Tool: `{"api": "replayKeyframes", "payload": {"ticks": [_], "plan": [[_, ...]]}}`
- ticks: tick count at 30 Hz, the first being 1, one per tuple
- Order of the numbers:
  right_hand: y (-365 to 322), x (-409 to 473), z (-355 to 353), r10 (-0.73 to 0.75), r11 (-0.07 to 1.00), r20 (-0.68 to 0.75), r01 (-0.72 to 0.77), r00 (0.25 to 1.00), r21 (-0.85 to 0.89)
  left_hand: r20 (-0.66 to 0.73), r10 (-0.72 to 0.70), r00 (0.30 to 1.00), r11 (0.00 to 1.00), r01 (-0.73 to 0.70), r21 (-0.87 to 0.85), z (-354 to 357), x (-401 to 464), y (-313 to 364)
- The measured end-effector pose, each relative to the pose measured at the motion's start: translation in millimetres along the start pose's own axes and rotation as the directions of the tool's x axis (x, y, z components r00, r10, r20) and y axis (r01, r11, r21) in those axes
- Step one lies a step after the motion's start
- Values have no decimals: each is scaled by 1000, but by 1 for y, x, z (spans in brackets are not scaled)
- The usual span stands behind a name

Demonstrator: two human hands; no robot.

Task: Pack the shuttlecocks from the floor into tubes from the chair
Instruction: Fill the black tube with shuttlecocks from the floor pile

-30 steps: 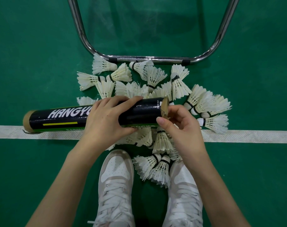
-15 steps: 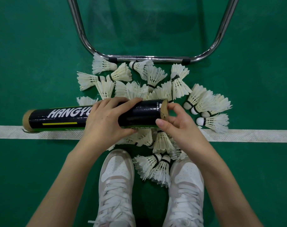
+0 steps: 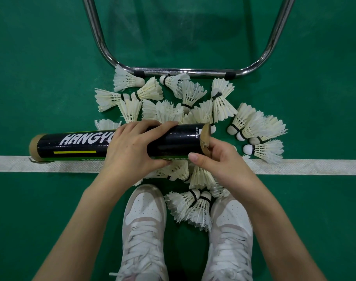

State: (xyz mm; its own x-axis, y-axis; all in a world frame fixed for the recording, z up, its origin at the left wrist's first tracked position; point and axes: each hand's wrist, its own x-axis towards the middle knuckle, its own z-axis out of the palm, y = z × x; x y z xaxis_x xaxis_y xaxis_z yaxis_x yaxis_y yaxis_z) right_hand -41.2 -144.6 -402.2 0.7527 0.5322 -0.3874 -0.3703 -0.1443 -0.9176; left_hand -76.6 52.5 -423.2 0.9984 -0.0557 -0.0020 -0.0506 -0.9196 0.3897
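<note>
Two white sneakers (image 3: 144, 226) stand on a green court floor (image 3: 41, 209), a pair of shuttlecocks (image 3: 190, 205) lying between them. Above, the left hand (image 3: 132, 151) wraps closed around the middle of a black tube (image 3: 81, 145) held level over a white line (image 3: 305, 166), while the right hand (image 3: 219, 159) curls at the tube's open cardboard end; whether it pinches a shuttlecock there cannot be told. Beyond, a loose heap of shuttlecocks (image 3: 173, 102) spreads to the chrome chair frame (image 3: 189, 71). Packing appears barely begun, with most of the birdies left to load.
</note>
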Motion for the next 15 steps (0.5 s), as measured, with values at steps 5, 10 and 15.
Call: {"api": "replayKeyframes", "payload": {"ticks": [5,10,15], "plan": [[-1,0,0,30,996,31,-27,999,-90,-8,20,1000,1000,-20,13,2,-1,-1],[1,-7,-13,-26,990,-59,17,998,-137,-14,23,1000,999,-22,33,2,0,-3],[9,-11,-44,-70,981,-174,36,982,-192,-5,0,1000,998,0,59,3,-1,-7]]}}
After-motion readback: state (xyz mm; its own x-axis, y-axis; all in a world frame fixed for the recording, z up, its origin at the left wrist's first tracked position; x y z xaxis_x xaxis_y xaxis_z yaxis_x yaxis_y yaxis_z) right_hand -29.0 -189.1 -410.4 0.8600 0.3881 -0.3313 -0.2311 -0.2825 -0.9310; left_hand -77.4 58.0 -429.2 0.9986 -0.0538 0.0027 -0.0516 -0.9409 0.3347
